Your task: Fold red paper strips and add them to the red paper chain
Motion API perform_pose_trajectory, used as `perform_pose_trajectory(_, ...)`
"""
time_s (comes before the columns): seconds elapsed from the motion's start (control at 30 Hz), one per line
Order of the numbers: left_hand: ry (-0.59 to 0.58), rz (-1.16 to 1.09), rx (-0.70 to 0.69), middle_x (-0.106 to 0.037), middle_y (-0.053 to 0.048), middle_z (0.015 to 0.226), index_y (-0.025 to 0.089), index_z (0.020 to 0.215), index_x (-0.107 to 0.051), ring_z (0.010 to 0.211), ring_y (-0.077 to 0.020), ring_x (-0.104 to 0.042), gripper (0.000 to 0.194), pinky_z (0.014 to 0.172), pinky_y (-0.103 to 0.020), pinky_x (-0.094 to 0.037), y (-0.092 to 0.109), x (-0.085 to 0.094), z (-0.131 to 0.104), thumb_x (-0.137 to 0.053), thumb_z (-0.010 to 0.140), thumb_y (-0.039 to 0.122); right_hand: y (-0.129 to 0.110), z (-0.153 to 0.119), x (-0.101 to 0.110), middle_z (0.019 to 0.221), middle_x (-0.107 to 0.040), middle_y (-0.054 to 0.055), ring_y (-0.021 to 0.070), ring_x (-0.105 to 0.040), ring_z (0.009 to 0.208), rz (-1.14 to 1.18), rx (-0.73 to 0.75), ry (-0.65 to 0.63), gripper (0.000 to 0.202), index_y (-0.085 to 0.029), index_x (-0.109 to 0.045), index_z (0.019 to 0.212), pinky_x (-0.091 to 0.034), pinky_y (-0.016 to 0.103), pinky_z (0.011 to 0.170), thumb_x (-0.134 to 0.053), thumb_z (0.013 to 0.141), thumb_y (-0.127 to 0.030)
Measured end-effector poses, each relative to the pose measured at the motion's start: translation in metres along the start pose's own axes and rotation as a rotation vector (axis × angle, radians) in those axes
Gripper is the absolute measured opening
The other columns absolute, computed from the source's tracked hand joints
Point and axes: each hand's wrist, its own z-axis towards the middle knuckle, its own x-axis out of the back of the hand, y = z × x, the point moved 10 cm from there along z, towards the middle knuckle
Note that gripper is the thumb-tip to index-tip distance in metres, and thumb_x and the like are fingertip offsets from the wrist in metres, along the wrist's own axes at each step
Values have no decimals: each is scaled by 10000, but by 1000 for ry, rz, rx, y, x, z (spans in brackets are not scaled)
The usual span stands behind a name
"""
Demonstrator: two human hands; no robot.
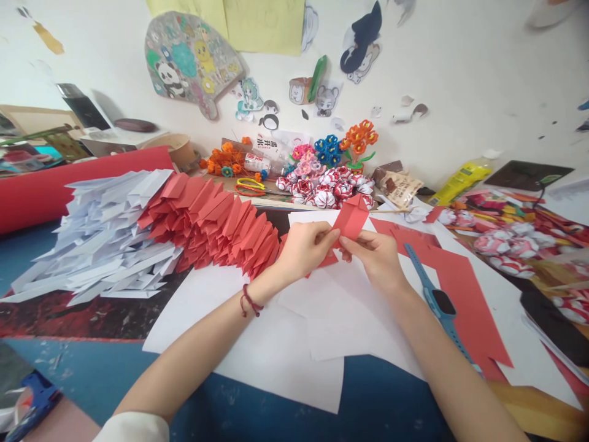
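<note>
Between my hands is a small piece of red paper (352,218), pointed at its upper end, with fold lines showing. My left hand (306,245) pinches its lower left edge between thumb and fingers. On the other side, my right hand (372,255) grips the lower right edge, thumb in front. Just left of my left hand lies a long heap of folded red paper pieces (216,221). A heap of folded white paper pieces (105,227) adjoins it farther left. Sheets of white paper (285,344) spread beneath my forearms.
Red paper sheets (469,301) and a blue smartwatch (439,301) lie right of my right arm. Red-and-white paper flowers (326,187) sit behind my hands, near a yellow bottle (464,178). A red roll (32,196) lies at left; a blue tool (39,399) is at the lower left.
</note>
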Motion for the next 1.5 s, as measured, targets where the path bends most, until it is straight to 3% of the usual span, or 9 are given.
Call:
perform_pose_trajectory(0.17,13,14,-6,-536,38,520,149,559,-471,507,-67,-380,380,548,-214,-289,0,0,-1,-503,909,295,1,0,2,609,-628,13,126,-542,539,31,16,8,158,-158,-715,747,-438,278,519,-725,798,-308)
perform_pose_trajectory(0.43,26,65,-77,-386,59,508,151,572,-423,516,-64,-315,368,535,-218,-246,3,-1,-2,-509,906,278,6,2,2,616,-636,8,114,-550,536,7,3,-3,143,-152,-718,780,-453,257,523,-741,779,-293)
perform_pose_trajectory(1.0,-5,76,-106,-397,55,521,150,584,-480,517,-70,-306,351,553,-229,-246,6,-6,-4,-507,916,261,2,1,5,577,-630,-4,116,-560,507,-63,-11,70,105,-143,-719,766,-476,244,504,-736,695,-219)
perform_pose_trajectory(1.3,-5,29,-86,-428,57,506,146,571,-486,510,-62,-327,364,535,-223,-254,6,-3,-3,-507,913,271,4,1,4,662,-667,15,114,-561,524,-34,-10,37,123,-148,-713,785,-477,258,518,-736,723,-251)
perform_pose_trajectory(1.5,-66,-90,18,-584,19,572,144,602,-546,533,-73,-446,342,554,-210,-331,-4,-6,0,-509,903,304,1,1,6,626,-633,7,120,-558,526,-22,7,31,120,-155,-708,783,-463,270,525,-725,770,-272)
